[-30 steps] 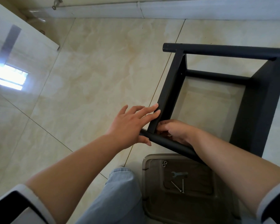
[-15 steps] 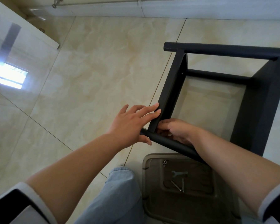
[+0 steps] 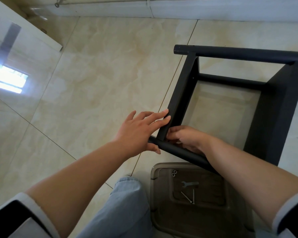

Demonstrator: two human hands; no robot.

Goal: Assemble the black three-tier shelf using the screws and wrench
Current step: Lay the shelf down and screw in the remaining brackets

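- While the black shelf frame lies on its side on the tiled floor, its near corner, where a shelf panel meets the round leg tube, is the joint being worked.
- Left hand lies flat with straight fingers against the panel's outer face, thumb under the tube, steadying it.
- Right hand is curled inside the corner, fingertips bunched at the joint; probably pinching a screw or nut, though whatever it holds is hidden.
- Compared with a second ago, almost nothing has moved: both hands stay at the same corner, so this fastening looks unfinished.
- Just below, a clear tray holds the wrench, two long screws and two nuts, all untouched.
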